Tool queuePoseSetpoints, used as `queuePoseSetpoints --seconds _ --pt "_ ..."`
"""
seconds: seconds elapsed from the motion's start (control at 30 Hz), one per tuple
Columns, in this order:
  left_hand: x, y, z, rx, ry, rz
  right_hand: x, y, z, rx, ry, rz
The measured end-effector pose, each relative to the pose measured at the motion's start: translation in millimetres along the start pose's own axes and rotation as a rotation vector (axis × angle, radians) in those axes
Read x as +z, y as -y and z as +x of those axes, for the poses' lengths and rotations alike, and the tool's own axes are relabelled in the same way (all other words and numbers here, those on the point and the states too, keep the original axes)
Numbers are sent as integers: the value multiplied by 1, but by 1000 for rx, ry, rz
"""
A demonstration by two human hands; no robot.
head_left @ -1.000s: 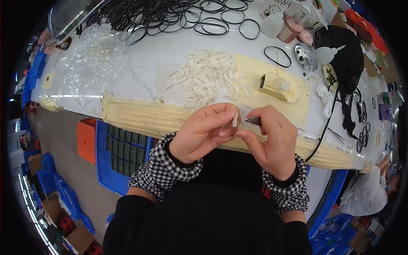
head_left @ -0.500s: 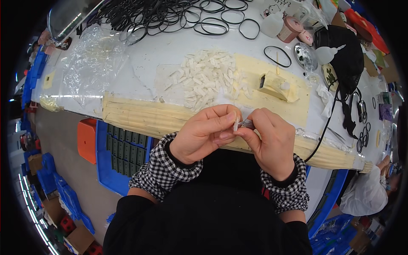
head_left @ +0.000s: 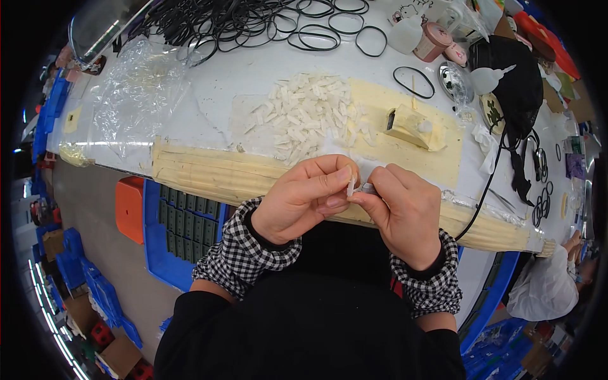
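Observation:
Between thumb and fingers, my left hand point(head_left: 307, 195) pinches a small whitish translucent plastic piece point(head_left: 351, 186), held upright. Close beside it, my right hand point(head_left: 405, 212) is closed on a small greyish metal tool point(head_left: 367, 188), perhaps a blade; most of it is hidden by the fingers. The tool's tip is at the piece, though whether they touch I cannot tell. Just beyond my hands lies a heap of similar whitish plastic pieces point(head_left: 307, 117) on the white table.
A block wrapped in yellow tape point(head_left: 415, 128) stands right of the heap. Black rubber rings point(head_left: 316, 38) lie at the back, with a clear plastic bag point(head_left: 139, 95) on the left. Tape pads the table's front edge point(head_left: 209, 171). Below are a blue crate point(head_left: 158, 247) and an orange stool point(head_left: 130, 209).
My right hand has turned and shifted very slightly, moving the tool's tip a little against or near the piece. My left hand stays almost still.

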State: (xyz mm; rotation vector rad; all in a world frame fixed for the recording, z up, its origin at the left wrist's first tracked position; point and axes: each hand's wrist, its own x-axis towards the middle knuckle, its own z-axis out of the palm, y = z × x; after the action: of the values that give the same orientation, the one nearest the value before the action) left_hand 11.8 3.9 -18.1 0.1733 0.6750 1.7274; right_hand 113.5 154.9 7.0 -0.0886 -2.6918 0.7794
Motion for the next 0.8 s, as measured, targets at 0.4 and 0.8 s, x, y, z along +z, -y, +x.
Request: queuePoseSetpoints --seconds 0.4,0.8 --pt "0 -1 -1 18 -13 21 2 0 0 -26 -16 -54" --pt "1 -1 -2 15 -33 35 1 0 0 -37 -17 -64"
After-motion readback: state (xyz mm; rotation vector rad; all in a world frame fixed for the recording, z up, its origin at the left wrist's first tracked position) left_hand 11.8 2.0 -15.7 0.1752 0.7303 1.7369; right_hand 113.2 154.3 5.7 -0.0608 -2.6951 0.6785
